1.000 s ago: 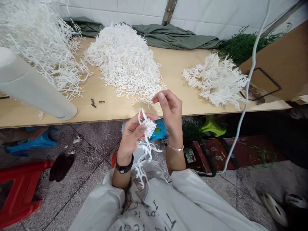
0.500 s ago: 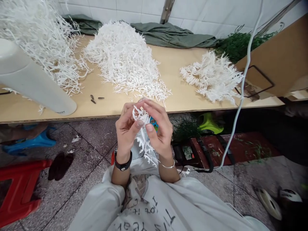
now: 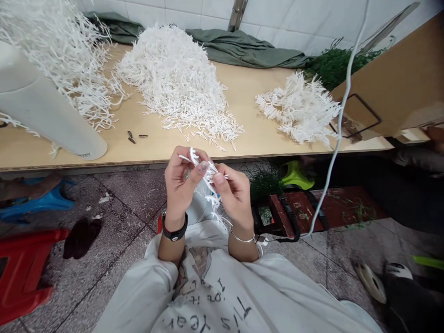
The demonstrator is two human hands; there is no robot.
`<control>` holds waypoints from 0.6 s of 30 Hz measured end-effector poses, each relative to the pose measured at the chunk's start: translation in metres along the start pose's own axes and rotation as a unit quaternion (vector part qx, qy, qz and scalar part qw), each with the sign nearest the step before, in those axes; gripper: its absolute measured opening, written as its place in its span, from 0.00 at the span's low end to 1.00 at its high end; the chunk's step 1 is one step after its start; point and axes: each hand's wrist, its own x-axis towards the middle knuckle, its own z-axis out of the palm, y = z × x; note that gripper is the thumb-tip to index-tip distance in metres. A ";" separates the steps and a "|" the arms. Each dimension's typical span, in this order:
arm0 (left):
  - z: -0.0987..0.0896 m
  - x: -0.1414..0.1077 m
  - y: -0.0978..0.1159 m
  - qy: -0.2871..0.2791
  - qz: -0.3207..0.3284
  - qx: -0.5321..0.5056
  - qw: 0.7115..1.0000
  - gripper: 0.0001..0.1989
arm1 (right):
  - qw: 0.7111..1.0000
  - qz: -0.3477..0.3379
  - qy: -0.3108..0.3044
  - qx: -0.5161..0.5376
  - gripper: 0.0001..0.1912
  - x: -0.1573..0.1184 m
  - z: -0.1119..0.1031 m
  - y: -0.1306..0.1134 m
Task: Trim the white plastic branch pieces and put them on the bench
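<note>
Between my two hands, just in front of the table edge, is a white branched plastic sprig (image 3: 210, 178) with small twig-like prongs; its lower end dangles over my lap. My left hand (image 3: 185, 178) pinches it between thumb and fingers, one end curling up past the fingertips. Opposite, my right hand (image 3: 233, 189) is closed on the same sprig with the thumb on top, and thin white prongs poke out beside that thumb. Beyond my hands lies a large heap of small white prong pieces (image 3: 180, 83). To the right sits a smaller bunch of white sprigs (image 3: 300, 108).
A white bottle (image 3: 45, 106) stands at left before a tangled white pile (image 3: 65, 60). Dark seeds (image 3: 131, 137) lie near it. A pale cable (image 3: 335, 152) hangs at right, by a cardboard box (image 3: 398, 74). A red stool (image 3: 24, 273) is on the floor.
My fingers have shifted from arching over the sprig to pinching it lower, with the hands slightly more apart at the top. The view has moved a little to the right.
</note>
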 end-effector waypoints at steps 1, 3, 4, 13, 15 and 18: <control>0.000 -0.001 0.001 -0.016 -0.034 -0.001 0.999 0.09 | 1.000 0.013 0.005 0.008 0.21 0.000 -0.002 0.000; -0.003 -0.002 0.002 -0.066 -0.112 -0.008 0.991 0.09 | 0.998 0.042 0.029 0.026 0.22 0.000 -0.006 0.001; -0.005 -0.003 0.002 -0.094 -0.152 -0.012 0.984 0.10 | 0.997 0.057 0.041 0.037 0.22 0.000 -0.008 0.002; -0.011 -0.001 0.006 -0.250 -0.205 0.017 0.946 0.16 | 0.996 0.079 0.011 0.037 0.21 -0.002 -0.024 -0.001; -0.014 0.001 0.009 -0.306 -0.216 0.022 0.927 0.17 | 0.991 0.077 -0.088 0.059 0.22 -0.001 -0.032 -0.001; -0.019 0.004 0.007 -0.432 -0.254 -0.008 0.866 0.23 | 0.956 0.068 -0.259 0.117 0.22 0.000 -0.044 0.002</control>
